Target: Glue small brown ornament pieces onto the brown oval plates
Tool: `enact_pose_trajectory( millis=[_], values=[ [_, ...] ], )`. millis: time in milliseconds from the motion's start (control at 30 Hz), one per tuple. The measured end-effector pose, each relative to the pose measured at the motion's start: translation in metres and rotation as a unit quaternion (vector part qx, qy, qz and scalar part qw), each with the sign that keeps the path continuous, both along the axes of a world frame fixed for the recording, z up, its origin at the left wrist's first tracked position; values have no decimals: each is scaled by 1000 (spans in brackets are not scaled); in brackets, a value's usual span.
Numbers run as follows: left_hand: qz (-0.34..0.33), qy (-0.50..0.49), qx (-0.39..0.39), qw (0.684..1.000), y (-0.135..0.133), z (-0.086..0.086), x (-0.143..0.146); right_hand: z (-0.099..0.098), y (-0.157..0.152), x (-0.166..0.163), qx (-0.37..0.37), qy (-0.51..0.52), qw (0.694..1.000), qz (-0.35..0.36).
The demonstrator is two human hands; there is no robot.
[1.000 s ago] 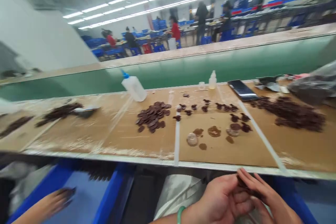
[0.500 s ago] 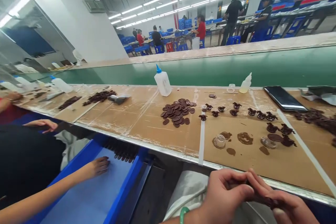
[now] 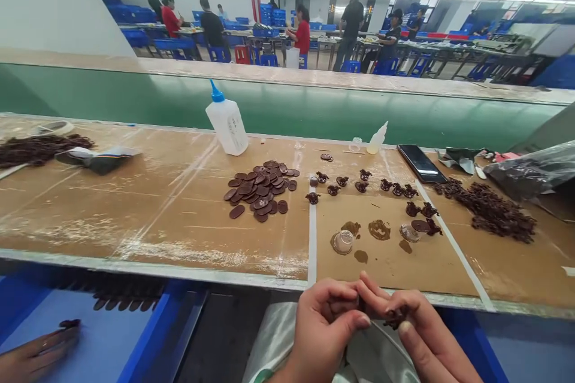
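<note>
My right hand (image 3: 424, 332) pinches a small dark brown figurine (image 3: 395, 316), like the horse figurines on the bench, between thumb and fingers. Close beside it, my left hand (image 3: 326, 326) is closed, thumb against curled fingers, on a thin dark brown piece (image 3: 360, 304) that is mostly hidden. Both hands are in front of the bench edge, above my lap. Beyond them on the cardboard stand several dark horse figurines (image 3: 398, 189). A pile of brown oval discs (image 3: 260, 188) lies to the left. A small clear cup (image 3: 344, 242) sits among wet brown stains.
A white bottle with blue tip (image 3: 228, 125), a small dropper bottle (image 3: 377, 139) and a phone (image 3: 421, 163) stand or lie along the back. More brown figurines (image 3: 498, 209) are heaped right. At lower left, a co-worker's hand (image 3: 40, 350) is over a blue tray (image 3: 150, 335).
The view has levelled and turned right. My hands stay close together, and the figurine in my right fingers shows more clearly. The co-worker's hand now holds a dark piece over the tray.
</note>
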State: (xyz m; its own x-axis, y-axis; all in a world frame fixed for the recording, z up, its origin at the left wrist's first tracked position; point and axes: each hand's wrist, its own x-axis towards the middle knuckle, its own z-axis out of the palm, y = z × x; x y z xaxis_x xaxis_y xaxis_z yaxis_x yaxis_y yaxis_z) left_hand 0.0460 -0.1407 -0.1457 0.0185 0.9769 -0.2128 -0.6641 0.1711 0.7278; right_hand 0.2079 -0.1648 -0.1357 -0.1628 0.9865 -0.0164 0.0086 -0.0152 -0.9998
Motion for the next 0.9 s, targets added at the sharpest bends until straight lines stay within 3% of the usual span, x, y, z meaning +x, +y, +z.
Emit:
enact_pose_trajectory(
  millis=[167, 300, 500, 700, 900],
  values=[
    [2, 8, -3, 1000, 7, -3, -9, 7, 12, -9, 2, -38, 999, 38],
    [-17, 49, 46, 998, 11, -6, -15, 16, 12, -25, 41, -94, 995, 5],
    [17, 8, 16, 1000, 11, 3, -18, 22, 18, -23, 85, -115, 989, -33],
    [7, 10, 78, 997, 17, 2, -29, 25, 47, 7, 148, -187, 968, -85],
    [-58, 18, 125, 990, 25, -2, -43, 38, 87, -3, 158, -325, 930, -62]
  ],
)
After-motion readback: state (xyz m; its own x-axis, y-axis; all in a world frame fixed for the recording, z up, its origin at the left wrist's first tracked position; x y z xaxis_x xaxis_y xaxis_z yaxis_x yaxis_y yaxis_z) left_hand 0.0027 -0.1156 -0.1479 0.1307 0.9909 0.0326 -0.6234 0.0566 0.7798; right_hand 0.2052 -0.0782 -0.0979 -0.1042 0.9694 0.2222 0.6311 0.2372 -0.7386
